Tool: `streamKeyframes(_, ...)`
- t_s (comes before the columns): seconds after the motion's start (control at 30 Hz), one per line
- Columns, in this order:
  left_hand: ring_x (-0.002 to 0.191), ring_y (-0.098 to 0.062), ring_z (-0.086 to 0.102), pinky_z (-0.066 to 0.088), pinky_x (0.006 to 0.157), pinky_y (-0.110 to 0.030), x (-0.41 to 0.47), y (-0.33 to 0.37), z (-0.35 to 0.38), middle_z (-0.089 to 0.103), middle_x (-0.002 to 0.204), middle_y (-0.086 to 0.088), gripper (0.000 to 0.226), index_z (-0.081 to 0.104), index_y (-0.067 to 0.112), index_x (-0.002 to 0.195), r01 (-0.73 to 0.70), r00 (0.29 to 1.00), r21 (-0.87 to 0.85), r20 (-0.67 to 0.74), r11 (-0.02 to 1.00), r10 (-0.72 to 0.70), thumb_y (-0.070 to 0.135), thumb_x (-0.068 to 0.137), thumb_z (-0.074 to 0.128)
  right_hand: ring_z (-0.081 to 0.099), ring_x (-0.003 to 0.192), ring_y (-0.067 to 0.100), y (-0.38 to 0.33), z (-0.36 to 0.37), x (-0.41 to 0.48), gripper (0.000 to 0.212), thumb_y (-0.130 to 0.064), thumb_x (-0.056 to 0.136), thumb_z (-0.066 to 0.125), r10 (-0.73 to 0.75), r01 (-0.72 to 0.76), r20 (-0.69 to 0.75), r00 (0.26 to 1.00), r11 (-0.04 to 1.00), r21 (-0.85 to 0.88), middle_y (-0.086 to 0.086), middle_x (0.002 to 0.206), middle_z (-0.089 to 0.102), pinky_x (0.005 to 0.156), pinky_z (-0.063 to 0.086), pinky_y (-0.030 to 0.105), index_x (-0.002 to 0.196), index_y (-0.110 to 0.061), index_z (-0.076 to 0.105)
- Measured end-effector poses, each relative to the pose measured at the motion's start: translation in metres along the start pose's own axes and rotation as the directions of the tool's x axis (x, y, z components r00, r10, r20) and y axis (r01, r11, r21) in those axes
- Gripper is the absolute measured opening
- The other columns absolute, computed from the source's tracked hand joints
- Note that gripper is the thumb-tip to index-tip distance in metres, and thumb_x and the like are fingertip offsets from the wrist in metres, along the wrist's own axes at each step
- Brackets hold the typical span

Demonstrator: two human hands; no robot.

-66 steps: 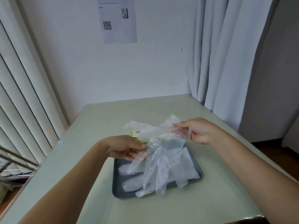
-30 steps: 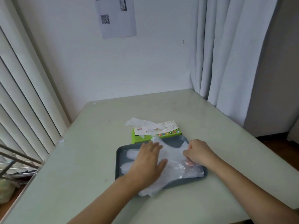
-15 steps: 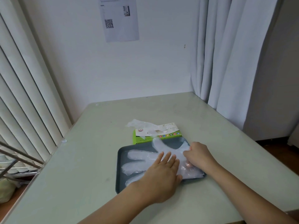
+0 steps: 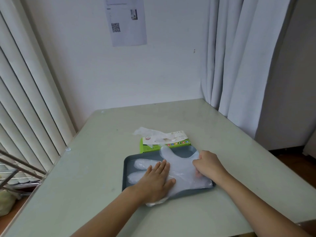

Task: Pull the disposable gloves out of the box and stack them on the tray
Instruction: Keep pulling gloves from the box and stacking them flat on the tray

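Head view, single frame.

The tray (image 4: 187, 151), dark grey, lies flat on the pale green table (image 4: 95, 168), near its middle. The gloves (image 4: 183, 176), clear plastic, lie stacked in the tray with finger ends to the left and cuff end to the right. The thumb of the top one points to the far rim. One fold of plastic hangs over the near rim onto the table.

The left hand (image 4: 154, 181) lies palm down on the gloves, fingers straight and together, pressing flat. The right hand (image 4: 209, 165) is at the cuff end with fingers curled; it pinches the plastic there, and fingertips show through the film.

The box (image 4: 181, 139), green with a white top, touches or sits just beside the far rim of the tray. Another loose glove (image 4: 145, 132) sticks out of its top opening, leaning left.

Surroundings: a paper sheet (image 4: 128, 23) with a QR code on the white wall; a curtain (image 4: 230, 65) at right; vertical blinds (image 4: 25, 91) at left, with a metal rack (image 4: 17, 170) below them.
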State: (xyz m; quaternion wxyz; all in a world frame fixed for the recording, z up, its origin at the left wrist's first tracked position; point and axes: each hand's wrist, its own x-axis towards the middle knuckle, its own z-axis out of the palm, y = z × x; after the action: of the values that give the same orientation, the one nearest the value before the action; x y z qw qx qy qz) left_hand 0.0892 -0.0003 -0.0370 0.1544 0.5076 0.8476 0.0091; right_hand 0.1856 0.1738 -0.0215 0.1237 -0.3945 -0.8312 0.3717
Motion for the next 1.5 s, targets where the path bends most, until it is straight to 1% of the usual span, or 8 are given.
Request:
streamKeyframes(0.2, 0.147, -0.017, -0.016, -0.009, 0.119, -0.041, 0.003, -0.005, 0.007, -0.017, 0.160, 0.000, 0.070, -0.013, 0.019, 0.153, 0.002, 1.000, 0.011, 0.000, 1.000, -0.002, 0.053, 0.101, 0.021, 0.043, 0.065, 0.019, -0.006, -0.018, -0.005, 0.018, -0.011, 0.081, 0.056, -0.061, 0.069, 0.050, 0.997, 0.981, -0.182, 0.001, 0.073, 0.047, 0.050, 0.027, 0.026, 0.073, -0.012, 0.040)
streamKeyframes(0.43, 0.147, -0.018, -0.017, -0.010, 0.119, -0.041, 0.004, -0.004, 0.008, -0.018, 0.160, 0.000, 0.070, -0.013, 0.019, 0.153, 0.017, 1.000, 0.023, -0.004, 1.000, -0.017, 0.053, 0.101, 0.020, 0.054, 0.114, 0.023, -0.026, 0.005, -0.044, 0.036, -0.009, 0.095, 0.043, -0.458, 0.446, -0.010, 0.889, 0.869, -0.216, 0.003, 0.127, 0.055, 0.097, 0.039, 0.031, 0.130, -0.015, 0.049)
streamKeyframes(0.6, 0.147, -0.017, -0.017, -0.010, 0.118, -0.041, 0.003, -0.004, 0.008, -0.018, 0.160, 0.000, 0.069, -0.014, 0.018, 0.152, 0.003, 1.000, 0.042, -0.003, 0.999, -0.003, 0.052, 0.101, 0.017, 0.003, 0.148, 0.015, -0.016, 0.030, -0.046, 0.054, -0.024, 0.104, 0.030, -0.300, 0.478, 0.513, 0.804, 0.840, -0.257, 0.002, 0.161, 0.004, 0.115, 0.003, 0.023, 0.153, -0.014, 0.010)
streamKeyframes(0.8, 0.147, -0.017, -0.018, -0.009, 0.119, -0.041, 0.002, -0.016, 0.012, -0.019, 0.160, 0.000, 0.078, -0.014, 0.018, 0.152, 0.042, 0.999, 0.029, -0.018, 0.999, -0.041, 0.062, 0.097, 0.019, -0.015, 0.147, 0.026, 0.000, 0.025, -0.033, 0.067, -0.048, 0.101, 0.027, -0.156, 0.430, 0.514, 0.843, 0.770, -0.471, 0.003, 0.160, -0.016, 0.119, -0.005, 0.039, 0.153, -0.021, -0.006)
streamKeyframes(0.93, 0.146, -0.019, -0.020, -0.007, 0.120, -0.040, -0.007, -0.034, 0.009, -0.021, 0.159, -0.005, 0.133, -0.016, 0.016, 0.152, 0.115, 0.993, -0.007, 0.020, 0.993, -0.115, 0.097, 0.047, -0.012, -0.018, 0.145, 0.030, 0.006, 0.023, -0.033, 0.078, -0.056, 0.098, 0.032, -0.111, 0.332, 0.433, 0.895, 0.814, -0.477, 0.010, 0.158, -0.019, 0.117, -0.005, 0.038, 0.153, -0.018, -0.008)
streamKeyframes(1.2, 0.122, -0.021, 0.051, 0.037, 0.096, -0.027, -0.018, -0.047, -0.047, 0.053, 0.136, -0.002, 0.053, 0.051, 0.017, 0.134, 0.177, 0.975, -0.208, -0.095, 0.962, -0.201, 0.049, 0.092, 0.055, 0.059, 0.100, 0.024, -0.026, -0.008, -0.014, 0.035, -0.039, 0.090, 0.054, -0.293, 0.357, 0.210, 0.933, 0.836, -0.416, 0.006, 0.109, 0.064, 0.079, 0.046, 0.031, 0.106, -0.009, 0.062)
streamKeyframes(1.33, 0.105, -0.021, 0.059, 0.043, 0.092, -0.029, 0.008, -0.077, -0.078, 0.064, 0.122, -0.007, 0.039, 0.064, 0.010, 0.120, 0.244, 0.871, -0.508, -0.261, 0.826, -0.417, 0.036, 0.091, 0.062, 0.058, 0.098, 0.027, -0.025, -0.025, 0.028, 0.025, -0.020, 0.092, 0.048, -0.355, 0.337, 0.000, 0.935, 0.888, -0.312, 0.010, 0.106, 0.065, 0.085, 0.045, 0.036, 0.099, -0.004, 0.066)
streamKeyframes(1.5, 0.080, -0.020, 0.061, 0.050, 0.070, -0.027, 0.052, -0.114, -0.085, 0.068, 0.099, -0.012, 0.029, 0.066, -0.001, 0.103, 0.306, 0.803, -0.855, -0.004, 0.419, -0.596, 0.026, 0.092, 0.064, 0.046, 0.126, 0.028, 0.012, -0.030, 0.076, 0.036, -0.014, 0.098, 0.041, -0.195, 0.221, 0.110, 0.975, 0.912, -0.346, 0.011, 0.136, 0.054, 0.100, 0.034, 0.030, 0.129, -0.002, 0.054)
